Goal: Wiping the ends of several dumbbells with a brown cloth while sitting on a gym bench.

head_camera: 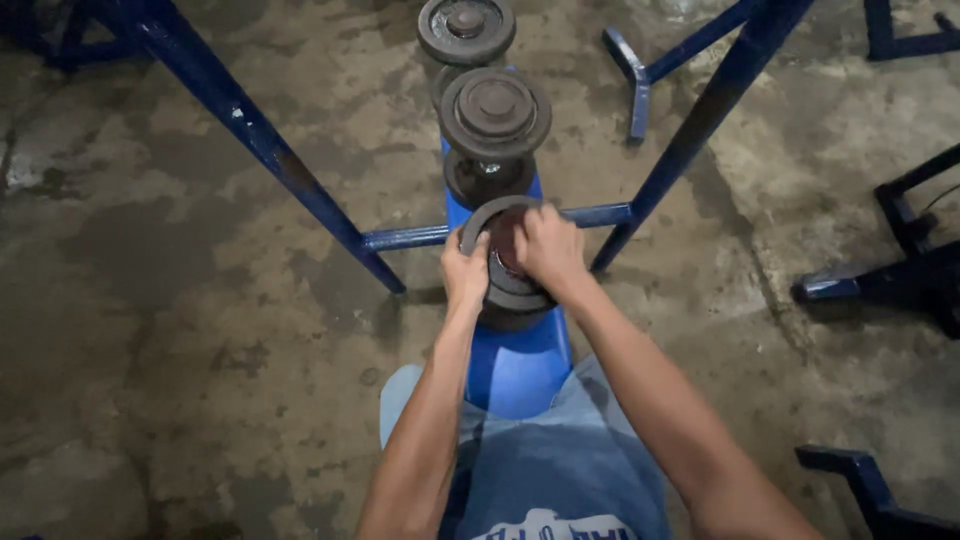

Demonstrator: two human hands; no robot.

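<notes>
From my remote seat I read this as a bare, rough gym or weight room. I see a stained, patchy concrete floor (170, 300), a blue padded bench (518, 365) set inside a blue painted steel rack (250, 130), dark iron dumbbells (494, 110) lined up on the bench, and more blue and black equipment frames (900, 250) at the edges.

- My blue bench (518, 365) runs ahead of me over the stained concrete floor (180, 300).
- Three dark dumbbells stand on it in a row: nearest (510, 295), middle (495, 125), farthest (466, 28).
</notes>
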